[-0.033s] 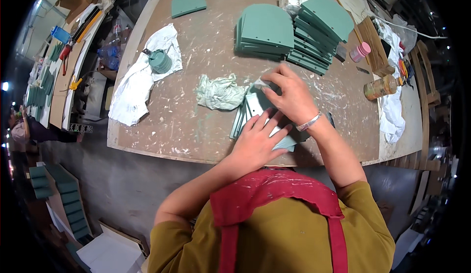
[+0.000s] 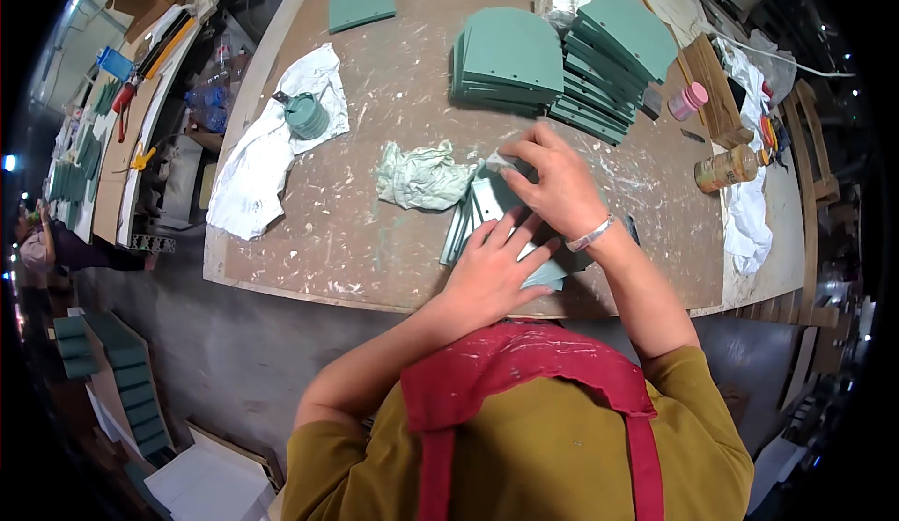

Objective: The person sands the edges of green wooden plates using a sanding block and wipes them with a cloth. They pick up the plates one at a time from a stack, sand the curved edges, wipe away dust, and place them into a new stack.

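Observation:
My left hand (image 2: 496,273) lies with its fingers spread on a small stack of green panels (image 2: 457,235) at the table's near edge. The topmost panel has a pale, shiny edge with small holes. Over the far end of that stack, my right hand (image 2: 559,182) is bent into a pinch. Between its thumb and fingers is a small pale scrap (image 2: 498,161), too little of it showing to name its material. A crumpled, green-stained white cloth (image 2: 426,176) sits just left of the stack. The hands hide much of the upper panel.
Two piles of round-ended green panels (image 2: 510,48) stand farther back, and a single panel (image 2: 362,6) lies far left. A green paint jar (image 2: 305,117) rests on a white cloth (image 2: 248,189). On the right are a pink-lidded jar (image 2: 688,101) and a bottle (image 2: 726,169).

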The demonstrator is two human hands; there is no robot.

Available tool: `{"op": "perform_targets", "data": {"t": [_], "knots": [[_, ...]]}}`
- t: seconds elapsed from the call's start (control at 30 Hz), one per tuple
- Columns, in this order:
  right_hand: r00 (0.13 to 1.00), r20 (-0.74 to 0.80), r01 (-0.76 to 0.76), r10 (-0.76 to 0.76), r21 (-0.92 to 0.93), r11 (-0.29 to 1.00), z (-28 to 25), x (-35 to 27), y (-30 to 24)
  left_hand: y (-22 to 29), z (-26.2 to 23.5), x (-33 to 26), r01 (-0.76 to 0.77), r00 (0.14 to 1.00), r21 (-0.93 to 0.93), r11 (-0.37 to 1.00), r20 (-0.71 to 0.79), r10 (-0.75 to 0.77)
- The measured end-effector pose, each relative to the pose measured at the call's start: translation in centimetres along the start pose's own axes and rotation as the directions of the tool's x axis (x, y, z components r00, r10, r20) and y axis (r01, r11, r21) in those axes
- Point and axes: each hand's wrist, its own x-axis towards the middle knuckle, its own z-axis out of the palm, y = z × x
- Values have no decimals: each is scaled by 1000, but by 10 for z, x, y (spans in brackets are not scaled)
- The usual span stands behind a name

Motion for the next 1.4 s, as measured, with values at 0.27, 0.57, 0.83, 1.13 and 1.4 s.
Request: {"op": "perform_targets", "data": {"t": [0.27,0.57,0.83,1.13,1.4], "knots": [[996,91,37,-27,-107,994,21,1,-14,-6,12,-5,-20,994,30,999,-107,24],[999,35,1,4,-132,991,23,-2,-23,-8,12,-5,-32,993,-23,999,-116,30],[1000,1,6,-6,-140,990,24,-4,-27,-5,12,-3,5,1000,38,999,-17,-5],[924,77,-378,374,326,866,4,-1,8,-5,5,-1,-32,994,49,998,-100,37],[832,335,-553,441,555,621,-8,5,8,-6,1,-1,-43,994,73,996,-98,50]]}}
